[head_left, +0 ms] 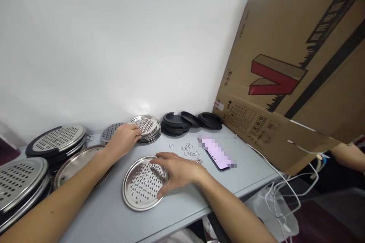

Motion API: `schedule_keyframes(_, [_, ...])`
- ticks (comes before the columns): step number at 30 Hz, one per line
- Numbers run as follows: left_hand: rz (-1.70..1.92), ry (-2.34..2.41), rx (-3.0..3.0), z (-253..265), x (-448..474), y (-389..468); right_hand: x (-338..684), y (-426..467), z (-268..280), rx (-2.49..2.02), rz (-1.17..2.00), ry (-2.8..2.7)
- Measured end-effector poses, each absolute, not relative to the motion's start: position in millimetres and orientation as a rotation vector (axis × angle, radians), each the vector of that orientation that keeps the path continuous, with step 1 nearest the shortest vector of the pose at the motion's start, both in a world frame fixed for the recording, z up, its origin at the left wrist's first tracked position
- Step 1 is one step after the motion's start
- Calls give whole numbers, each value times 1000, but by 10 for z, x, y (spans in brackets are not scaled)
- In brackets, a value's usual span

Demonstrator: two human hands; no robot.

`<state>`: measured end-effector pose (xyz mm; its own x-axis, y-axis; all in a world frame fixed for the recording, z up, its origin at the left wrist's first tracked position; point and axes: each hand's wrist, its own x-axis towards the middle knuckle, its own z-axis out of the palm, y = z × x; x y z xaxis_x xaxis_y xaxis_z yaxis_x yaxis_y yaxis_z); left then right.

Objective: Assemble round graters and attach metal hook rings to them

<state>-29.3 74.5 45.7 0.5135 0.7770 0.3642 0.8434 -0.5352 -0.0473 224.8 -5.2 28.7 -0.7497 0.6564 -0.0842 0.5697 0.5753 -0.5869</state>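
Note:
A round metal grater plate (142, 188) lies on the grey table, its raised teeth and holes facing up. Over its right side is my right hand (179, 172), thumb and fingers spread apart, touching or just above the rim. Farther back, my left hand (125, 136) reaches to the left edge of a stack of similar grater plates (146, 124). Its fingers are together and closed at the rim of the top plate; the thumb is hidden. Another grater plate (110, 133) sits partly behind the left hand. Below my left forearm lies a smooth round metal plate (76, 163).
Stacked slotted plates (58, 138) with black rims stand at left. Black plastic rings (173, 121) and a black tray (210, 119) line the wall. Small metal rings (186, 149) lie near a phone (218, 153). A large cardboard box (273, 53) and white cables (285, 197) are at right.

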Motion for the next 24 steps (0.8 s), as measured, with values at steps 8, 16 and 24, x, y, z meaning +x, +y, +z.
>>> schedule_keyframes(8, [-311, -1265, -2546, 492, -242, 698, 2245, -34, 260, -1010, 868, -2673])
schedule_keyframes(16, [-263, -1186, -2494, 502, -215, 724, 2237, -39, 293, -1050, 888, -2673])
schedule_keyframes(24, [-406, -1207, -2392, 517, -356, 641, 2256, -27, 247, -1033, 914, -2590])
